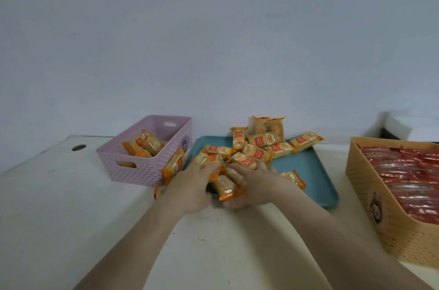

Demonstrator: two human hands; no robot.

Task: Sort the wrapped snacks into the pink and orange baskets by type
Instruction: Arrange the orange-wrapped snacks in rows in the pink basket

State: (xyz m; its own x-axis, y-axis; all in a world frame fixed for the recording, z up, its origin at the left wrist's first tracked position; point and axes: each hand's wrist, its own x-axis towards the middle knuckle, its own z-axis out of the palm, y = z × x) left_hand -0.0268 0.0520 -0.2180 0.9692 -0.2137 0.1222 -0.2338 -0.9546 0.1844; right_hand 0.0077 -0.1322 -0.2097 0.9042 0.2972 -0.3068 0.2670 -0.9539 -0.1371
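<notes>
A person's left grip (190,185) and right grip (251,185) press in from both sides on a bundle (223,186) of yellow-and-orange snacks, fingers curled round the wrappers. The bundle sits at the near edge of a teal tray (316,175) on the desk (71,206). More of the same snacks (256,152) lie heaped on the tray's far half, a few propped at the wall behind.

The pink basket (133,171), left of the tray, holds a few yellow packs, and one pack (174,165) leans on its outer side. The orange basket (392,225), on the right, is filled with red packs (408,178).

The step in hand appears to be scooping yellow snacks for the pink basket. The next move likely calls for lifting the bundle left over that basket's rim without shedding any wrappers. Red labels on the wrappers carry print too blurred to read. Each basket bears a cartoon figure.
</notes>
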